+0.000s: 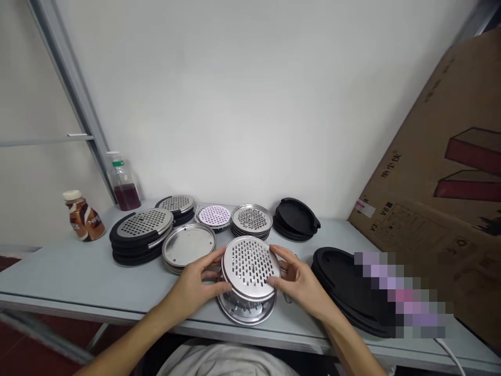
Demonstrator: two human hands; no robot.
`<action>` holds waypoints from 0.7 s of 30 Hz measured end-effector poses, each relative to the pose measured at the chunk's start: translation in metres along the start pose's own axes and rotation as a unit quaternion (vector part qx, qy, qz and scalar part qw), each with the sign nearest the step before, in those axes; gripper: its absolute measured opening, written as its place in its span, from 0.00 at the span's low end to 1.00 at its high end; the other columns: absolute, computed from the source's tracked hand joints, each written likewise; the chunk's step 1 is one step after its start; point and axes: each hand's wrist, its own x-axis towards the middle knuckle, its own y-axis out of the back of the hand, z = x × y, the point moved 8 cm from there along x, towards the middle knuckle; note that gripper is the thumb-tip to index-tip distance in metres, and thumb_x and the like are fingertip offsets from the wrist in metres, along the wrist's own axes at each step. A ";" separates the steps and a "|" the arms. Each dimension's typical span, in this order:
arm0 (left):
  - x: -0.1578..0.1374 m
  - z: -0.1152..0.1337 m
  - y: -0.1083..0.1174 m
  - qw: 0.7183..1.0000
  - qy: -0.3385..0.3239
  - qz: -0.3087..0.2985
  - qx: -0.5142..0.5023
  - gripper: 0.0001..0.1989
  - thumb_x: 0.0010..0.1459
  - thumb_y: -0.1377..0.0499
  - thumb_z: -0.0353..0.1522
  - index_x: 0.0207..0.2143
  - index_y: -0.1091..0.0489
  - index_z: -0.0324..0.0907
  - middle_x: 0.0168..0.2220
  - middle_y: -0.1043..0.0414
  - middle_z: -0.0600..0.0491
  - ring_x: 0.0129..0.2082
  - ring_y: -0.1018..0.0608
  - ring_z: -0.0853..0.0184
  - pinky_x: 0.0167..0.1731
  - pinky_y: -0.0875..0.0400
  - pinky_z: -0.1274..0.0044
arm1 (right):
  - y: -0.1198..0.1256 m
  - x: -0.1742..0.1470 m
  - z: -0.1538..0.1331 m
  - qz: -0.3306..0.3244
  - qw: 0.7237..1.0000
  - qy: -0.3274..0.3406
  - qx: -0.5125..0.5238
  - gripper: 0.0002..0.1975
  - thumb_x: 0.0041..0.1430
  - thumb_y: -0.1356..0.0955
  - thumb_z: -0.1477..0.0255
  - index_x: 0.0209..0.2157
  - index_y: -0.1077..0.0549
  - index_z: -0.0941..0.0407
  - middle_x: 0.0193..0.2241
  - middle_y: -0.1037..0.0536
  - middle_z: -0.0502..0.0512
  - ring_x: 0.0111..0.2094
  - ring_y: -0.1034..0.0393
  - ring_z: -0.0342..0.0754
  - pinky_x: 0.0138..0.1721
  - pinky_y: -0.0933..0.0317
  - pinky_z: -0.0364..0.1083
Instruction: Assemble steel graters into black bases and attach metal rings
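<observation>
A round metal grater disc (250, 269) with rows of slots is held between both hands, tilted a little toward me. My left hand (198, 284) grips its left rim, thumb on the front edge. My right hand (295, 279) grips the right rim, its thumb over the slots. Under the disc lies a shiny metal dish (248, 317) on the table, partly hidden by it. To the left of the disc is a stack of plain metal plates (189, 244). Just behind it stands a stack of toothed grater discs (251, 218).
Black-rimmed slotted discs (143, 230) are stacked at the left, near a brown bottle (85, 216) and a bottle of dark red liquid (126, 188). Black trays (296, 219) lie behind; larger black trays (348, 287) lie right. A cardboard box (426, 209) leans at far right.
</observation>
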 end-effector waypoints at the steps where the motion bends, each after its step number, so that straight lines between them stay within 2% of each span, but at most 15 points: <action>1: -0.003 0.001 0.001 1.000 -0.008 0.001 0.023 0.40 0.49 0.30 0.34 0.63 0.39 0.45 0.59 0.31 0.46 0.53 0.24 0.55 0.51 0.25 0.64 | -0.005 -0.002 -0.001 -0.034 0.999 -0.008 0.020 0.36 0.48 0.23 0.64 0.59 0.32 0.53 0.62 0.38 0.64 0.58 0.34 0.57 0.55 0.34 0.53; 3: -0.010 0.002 0.004 0.997 -0.031 0.020 0.074 0.43 0.46 0.29 0.32 0.64 0.40 0.47 0.62 0.35 0.46 0.56 0.26 0.53 0.54 0.28 0.62 | -0.013 -0.007 -0.003 -0.094 0.995 -0.017 0.036 0.45 0.42 0.20 0.66 0.62 0.36 0.51 0.66 0.45 0.62 0.65 0.46 0.59 0.61 0.41 0.55; 5: -0.014 0.001 0.006 0.989 -0.057 0.041 0.127 0.44 0.45 0.28 0.32 0.64 0.40 0.48 0.63 0.36 0.47 0.58 0.28 0.53 0.57 0.31 0.61 | -0.013 -0.010 -0.007 -0.110 0.994 -0.013 0.010 0.48 0.41 0.20 0.68 0.63 0.39 0.49 0.67 0.48 0.60 0.68 0.54 0.59 0.63 0.46 0.56; 10: -0.019 -0.001 0.005 0.969 -0.090 0.047 0.225 0.40 0.49 0.29 0.38 0.63 0.39 0.48 0.60 0.32 0.47 0.59 0.28 0.53 0.59 0.35 0.60 | -0.007 -0.012 -0.014 -0.103 0.994 -0.002 -0.019 0.49 0.46 0.22 0.68 0.66 0.45 0.46 0.66 0.42 0.60 0.64 0.42 0.58 0.63 0.45 0.58; 16: -0.023 0.003 0.004 0.953 -0.101 0.022 0.286 0.38 0.53 0.33 0.42 0.64 0.41 0.49 0.62 0.35 0.48 0.61 0.31 0.54 0.61 0.37 0.61 | -0.006 -0.013 -0.014 -0.103 0.987 0.036 -0.121 0.42 0.46 0.22 0.65 0.62 0.37 0.48 0.63 0.36 0.60 0.64 0.42 0.59 0.65 0.50 0.60; 21: -0.026 0.000 0.000 0.932 -0.119 -0.013 0.342 0.37 0.56 0.35 0.41 0.66 0.43 0.49 0.64 0.38 0.47 0.63 0.35 0.55 0.61 0.38 0.60 | -0.009 -0.017 -0.015 -0.111 0.977 0.047 -0.176 0.31 0.48 0.23 0.64 0.55 0.28 0.47 0.63 0.35 0.59 0.63 0.42 0.59 0.64 0.48 0.60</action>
